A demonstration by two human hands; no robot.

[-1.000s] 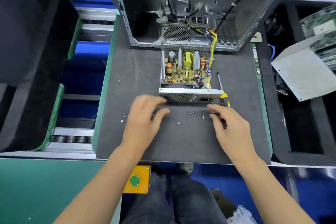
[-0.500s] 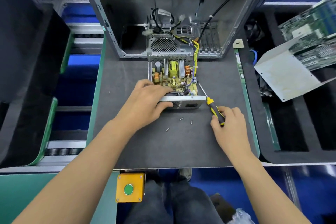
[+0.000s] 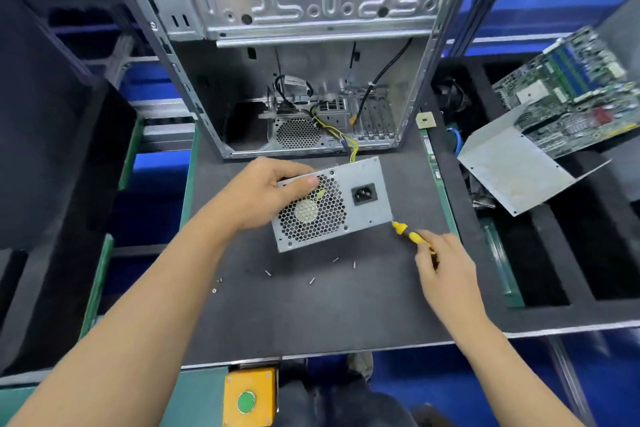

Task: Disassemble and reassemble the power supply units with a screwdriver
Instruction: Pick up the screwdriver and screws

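The grey power supply unit (image 3: pixel 360 208) is tipped up on the dark mat, its perforated fan face and black socket turned toward me. My left hand (image 3: pixel 263 196) grips its upper left edge, thumb on the grille. My right hand (image 3: pixel 441 270) holds the yellow-handled screwdriver (image 3: pixel 410 236) just right of the unit's lower right corner; its shaft is hidden behind the unit. Several loose screws (image 3: pixel 311 280) lie on the mat in front of the unit. Yellow wires run from the unit's back into the case.
An open metal computer case (image 3: pixel 311 45) stands behind the unit. The detached grey cover (image 3: pixel 512 166) and a circuit board (image 3: pixel 571 94) lie in the foam tray at right. A yellow box with a green button (image 3: pixel 246 400) sits at the near edge. Black foam trays stand at left.
My left hand has tipped the power supply up from lying flat, so its fan face now points at me. My right hand has taken hold of the screwdriver. The camera view moved closer.
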